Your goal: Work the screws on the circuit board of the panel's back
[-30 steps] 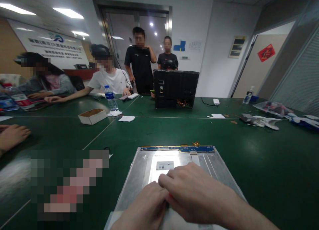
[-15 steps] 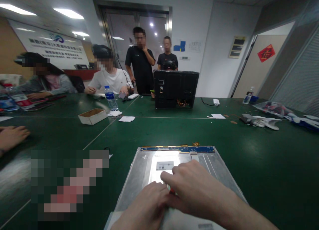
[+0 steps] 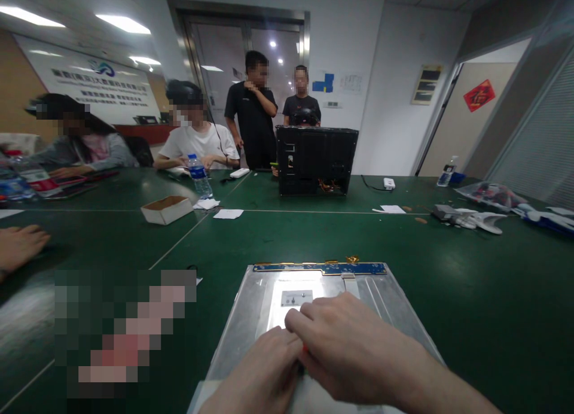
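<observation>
A flat silver metal panel lies in front of me, with the look of a display panel's back. Along its far edge runs a narrow blue circuit board, and a flat ribbon cable comes off it. Over the panel's middle, my right hand is closed round a small red thing, almost all hidden by the fingers. My left hand is beside and partly below it, fingers curled and touching the right hand; what they grip is hidden.
Beyond the panel stands a black computer-like case. To the left are an open cardboard box and a water bottle. White and grey pieces lie at the right. Co-workers sit at the left; another person's hand rests nearby.
My right hand has turned slightly and shifted a little left; the red bit shows differently. My left hand and the panel stay nearly still. A standing person has turned their head.
</observation>
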Demonstrator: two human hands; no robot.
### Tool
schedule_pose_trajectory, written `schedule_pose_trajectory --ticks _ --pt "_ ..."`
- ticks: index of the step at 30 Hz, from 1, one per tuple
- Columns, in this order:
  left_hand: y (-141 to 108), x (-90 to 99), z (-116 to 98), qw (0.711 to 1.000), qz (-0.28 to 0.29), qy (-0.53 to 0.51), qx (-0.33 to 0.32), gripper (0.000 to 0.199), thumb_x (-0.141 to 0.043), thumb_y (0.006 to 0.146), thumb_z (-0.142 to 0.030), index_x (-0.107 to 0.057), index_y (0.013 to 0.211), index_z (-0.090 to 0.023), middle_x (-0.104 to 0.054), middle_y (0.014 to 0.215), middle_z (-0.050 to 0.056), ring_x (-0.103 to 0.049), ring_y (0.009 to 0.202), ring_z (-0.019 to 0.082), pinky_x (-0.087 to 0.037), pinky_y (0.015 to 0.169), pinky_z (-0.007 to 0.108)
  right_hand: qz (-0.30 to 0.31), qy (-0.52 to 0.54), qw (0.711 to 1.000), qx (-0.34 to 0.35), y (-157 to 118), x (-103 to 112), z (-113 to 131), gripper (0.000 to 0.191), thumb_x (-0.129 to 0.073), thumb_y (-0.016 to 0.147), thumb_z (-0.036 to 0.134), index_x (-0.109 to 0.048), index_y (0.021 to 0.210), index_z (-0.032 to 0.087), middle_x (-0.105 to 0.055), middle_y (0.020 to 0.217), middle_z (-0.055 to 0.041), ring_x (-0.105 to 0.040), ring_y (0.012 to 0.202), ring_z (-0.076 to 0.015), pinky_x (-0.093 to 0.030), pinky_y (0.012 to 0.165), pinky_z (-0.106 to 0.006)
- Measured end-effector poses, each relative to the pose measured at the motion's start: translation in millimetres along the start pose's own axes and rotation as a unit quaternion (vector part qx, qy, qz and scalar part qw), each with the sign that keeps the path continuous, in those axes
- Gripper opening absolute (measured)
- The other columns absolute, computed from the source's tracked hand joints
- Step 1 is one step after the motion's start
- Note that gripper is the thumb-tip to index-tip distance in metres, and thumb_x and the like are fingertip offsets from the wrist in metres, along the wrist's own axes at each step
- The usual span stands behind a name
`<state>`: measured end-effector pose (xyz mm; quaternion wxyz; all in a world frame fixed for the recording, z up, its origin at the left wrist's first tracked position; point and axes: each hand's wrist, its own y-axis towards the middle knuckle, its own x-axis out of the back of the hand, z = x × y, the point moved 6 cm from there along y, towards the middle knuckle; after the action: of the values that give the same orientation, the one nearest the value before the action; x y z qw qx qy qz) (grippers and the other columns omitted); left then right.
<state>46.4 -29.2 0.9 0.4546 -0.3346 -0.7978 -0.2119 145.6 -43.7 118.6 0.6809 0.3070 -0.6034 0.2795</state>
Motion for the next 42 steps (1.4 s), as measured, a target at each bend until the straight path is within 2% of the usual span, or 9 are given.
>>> schedule_pose_trajectory --ticks 5,11,17,21,25,32,36,42 --pt "-1 -2.0 4 1.0 0.001 0.015 0.015 0.02 -0.053 0.084 -0.013 -0.065 0.099 -0.019 -0.069 0.104 0.01 -0.064 0.1 0.029 -0.052 0.091 0.038 -0.004 0.01 1.0 0.004 -1 0 0 0.016 -0.059 0.087 0.023 -0.055 0.103 0.019 -0.071 0.088 -0.0051 -0.061 0.066 -0.0184 -0.022 0.047 -0.031" --pt "-1 3.8 -5 1.0 -0.005 -0.003 0.0 0.027 -0.053 0.084 -0.012 -0.067 0.105 -0.021 -0.07 0.108 0.008 -0.063 0.104 0.028 -0.051 0.095 0.038 0.001 -0.005 1.0 -0.027 0 -4 -4 0.013 -0.062 0.091 0.029 -0.059 0.102 0.021 -0.073 0.086 -0.0051 -0.064 0.067 -0.0196 -0.024 0.05 -0.03" --pt "-1 5.7 -10 1.0 -0.004 0.006 -0.013 0.026 -0.05 0.082 -0.008 -0.068 0.096 -0.022 -0.072 0.105 0.007 -0.063 0.105 0.028 -0.049 0.094 0.039 -0.006 -0.027 0.999 -0.042 3 -7 -5 0.022 -0.059 0.096 0.042 -0.064 0.095 0.021 -0.075 0.078 -0.0065 -0.065 0.061 -0.0198 -0.026 0.05 -0.03" --pt "1 10.3 -14 1.0 -0.009 -0.002 -0.026 0.024 -0.051 0.08 -0.007 -0.064 0.094 -0.021 -0.072 0.111 0.007 -0.065 0.1 0.027 -0.05 0.09 0.038 -0.007 -0.032 0.999 -0.038 3 -7 -5 0.021 -0.056 0.098 0.039 -0.065 0.094 0.021 -0.076 0.078 -0.0062 -0.065 0.06 -0.019 -0.022 0.049 -0.031" --pt "1 9.9 -11 1.0 -0.019 -0.012 -0.019 0.021 -0.052 0.081 -0.009 -0.062 0.097 -0.019 -0.072 0.108 0.009 -0.066 0.098 0.028 -0.051 0.085 0.037 -0.016 -0.029 0.999 -0.018 1 -4 -1 0.009 -0.057 0.094 0.028 -0.061 0.096 0.02 -0.074 0.079 -0.0055 -0.064 0.061 -0.0184 -0.02 0.048 -0.032" --pt "1 4.9 -5 1.0 -0.003 0.0 -0.004 0.031 -0.053 0.08 -0.011 -0.064 0.108 -0.02 -0.071 0.112 0.01 -0.064 0.105 0.03 -0.052 0.094 0.039 0.007 0.019 1.0 0.007 0 2 2 0.016 -0.059 0.086 0.022 -0.056 0.101 0.02 -0.071 0.087 -0.0046 -0.062 0.066 -0.0181 -0.023 0.047 -0.03" --pt "2 10.2 -12 0.999 -0.014 -0.022 -0.029 0.043 -0.052 0.078 -0.008 -0.062 0.117 -0.022 -0.068 0.122 0.009 -0.062 0.113 0.031 -0.05 0.099 0.04 0.008 0.027 1.0 0.008 -1 0 1 0.019 -0.06 0.085 0.023 -0.057 0.103 0.02 -0.071 0.088 -0.0048 -0.061 0.066 -0.0182 -0.025 0.048 -0.031" --pt "-1 9.0 -9 0.999 -0.021 -0.03 -0.014 0.04 -0.052 0.078 -0.007 -0.063 0.113 -0.023 -0.069 0.119 0.007 -0.063 0.111 0.028 -0.051 0.096 0.039 0.001 0.006 1.0 -0.012 -1 -4 -2 0.014 -0.064 0.091 0.034 -0.062 0.099 0.023 -0.074 0.083 -0.0039 -0.063 0.065 -0.0189 -0.025 0.05 -0.03"
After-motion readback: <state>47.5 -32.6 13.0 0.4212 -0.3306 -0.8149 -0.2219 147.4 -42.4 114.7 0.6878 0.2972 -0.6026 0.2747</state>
